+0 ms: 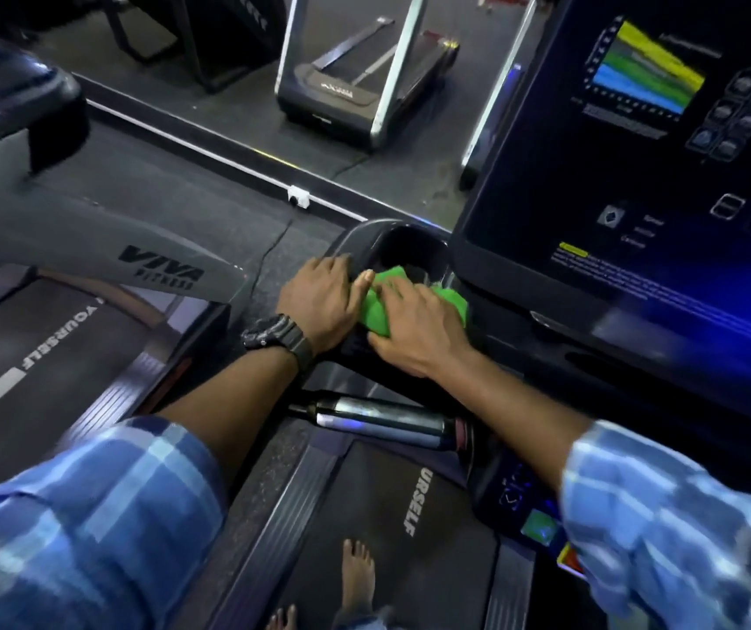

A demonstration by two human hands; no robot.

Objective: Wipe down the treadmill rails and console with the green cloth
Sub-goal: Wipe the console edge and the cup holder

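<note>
The green cloth (380,306) is bunched up at the edge of a black cup-holder recess (403,250) on the left side of the treadmill console (614,184). My right hand (419,325) presses down on the cloth, fingers spread over it. My left hand (323,302), with a black watch on its wrist, lies flat on the console's left rim and its thumb touches the cloth. A shiny metal handrail grip (382,420) runs below both hands. The cloth's underside is hidden by my right hand.
The lit console screen shows a coloured chart at the upper right. A neighbouring grey treadmill arm (105,247) marked VIVA stands at the left. The black belt (410,538) is underfoot, with bare feet on it. A mirror at the back reflects another treadmill (346,93).
</note>
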